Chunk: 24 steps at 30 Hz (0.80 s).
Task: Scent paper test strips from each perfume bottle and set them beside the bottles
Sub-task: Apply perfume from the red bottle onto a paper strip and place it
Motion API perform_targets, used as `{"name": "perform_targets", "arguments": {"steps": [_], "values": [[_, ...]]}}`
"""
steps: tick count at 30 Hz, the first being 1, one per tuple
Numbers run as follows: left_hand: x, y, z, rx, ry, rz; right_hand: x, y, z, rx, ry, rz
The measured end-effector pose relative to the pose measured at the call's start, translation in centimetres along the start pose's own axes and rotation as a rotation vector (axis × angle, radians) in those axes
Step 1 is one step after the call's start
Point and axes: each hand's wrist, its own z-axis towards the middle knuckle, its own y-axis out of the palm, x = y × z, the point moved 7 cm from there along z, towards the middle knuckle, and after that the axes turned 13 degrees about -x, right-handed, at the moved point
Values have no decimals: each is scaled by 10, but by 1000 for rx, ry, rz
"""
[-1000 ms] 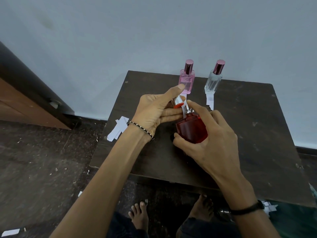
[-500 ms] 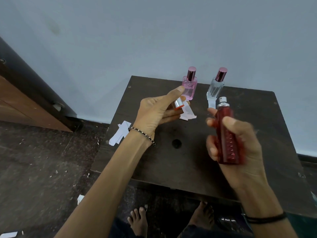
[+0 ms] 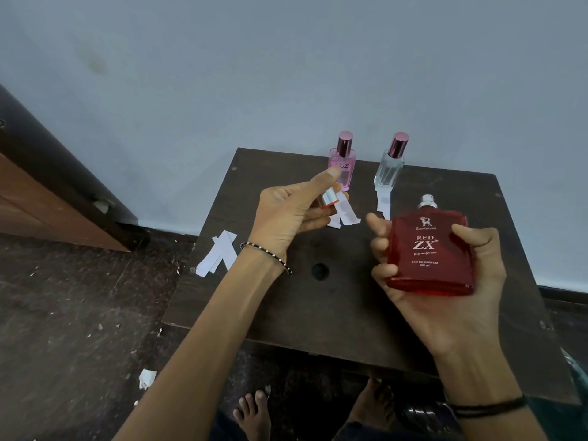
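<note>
My right hand (image 3: 445, 300) grips a flat red perfume bottle (image 3: 429, 253), uncapped, its label facing me, above the right side of the dark table (image 3: 350, 307). My left hand (image 3: 286, 214) holds the bottle's silver-and-red cap (image 3: 329, 197) together with a white paper strip (image 3: 345, 211) between its fingers. A pink bottle (image 3: 343, 165) and a clear bottle (image 3: 389, 168), both capped, stand at the table's far edge. One paper strip (image 3: 383, 203) lies in front of the clear bottle.
Several blank paper strips (image 3: 218, 254) lie at the table's left edge. A round hole (image 3: 319, 270) sits in the tabletop's middle. A wooden cabinet (image 3: 47, 192) stands at left, a pale wall behind. Paper scraps litter the floor; bare feet show below.
My right hand drew the red bottle away from the left hand toward the right and turned it so its label faces me. The left hand stayed put with cap and strip.
</note>
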Motion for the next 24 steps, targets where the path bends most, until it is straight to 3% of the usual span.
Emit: {"name": "perform_targets", "arguments": {"steps": [6,16,24], "values": [[-1,-1,1,46,0,-60,-10,-5,-11,42,10,-230],[-20,4,3,-12,-194,-196,-21,-13,-17,231,-42,-480],[-21,5,5,-12,-175,-223,-8,-7,-14,145,102,-822]]}}
